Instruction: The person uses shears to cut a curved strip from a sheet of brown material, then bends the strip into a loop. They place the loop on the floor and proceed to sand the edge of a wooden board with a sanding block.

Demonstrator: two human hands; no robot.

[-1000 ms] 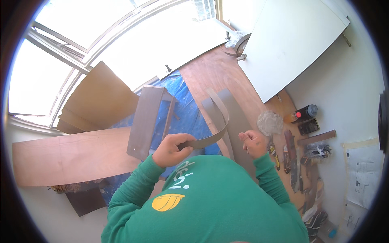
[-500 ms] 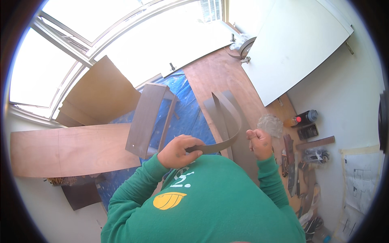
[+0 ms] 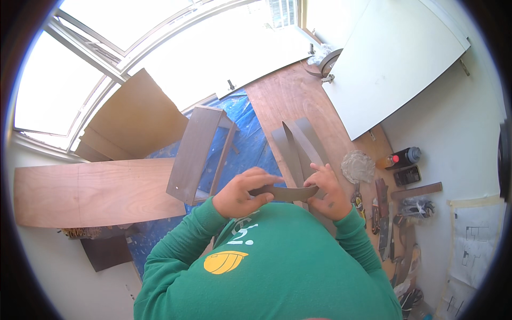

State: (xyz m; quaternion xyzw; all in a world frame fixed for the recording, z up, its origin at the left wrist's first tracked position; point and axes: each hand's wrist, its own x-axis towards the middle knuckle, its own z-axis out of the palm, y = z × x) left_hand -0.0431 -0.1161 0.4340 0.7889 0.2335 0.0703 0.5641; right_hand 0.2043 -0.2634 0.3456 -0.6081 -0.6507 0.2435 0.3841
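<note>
My left hand (image 3: 242, 194) is closed on one end of a flexible grey-brown band (image 3: 284, 193) in front of my body. My right hand (image 3: 327, 192) now grips the band a short way along, fingers bent upward over it. The rest of the band rises in a loop beyond my hands, over a grey board (image 3: 314, 134) lying on a plywood sheet (image 3: 280, 85). A small brown wooden box frame (image 3: 189, 154) stands just left of my hands on a blue plastic sheet (image 3: 250, 146).
A plywood strip (image 3: 93, 189) lies left. A tan board (image 3: 133, 112) leans by the window. A white panel (image 3: 394, 64) is upper right; bottles (image 3: 408, 157), a phone (image 3: 408, 176), tools (image 3: 381, 208), crumpled plastic (image 3: 357, 167) and paper drawings (image 3: 472, 232) are at right.
My right hand has moved up and left from beside the band and taken hold of it. My left hand has shifted slightly right, still holding the band.
</note>
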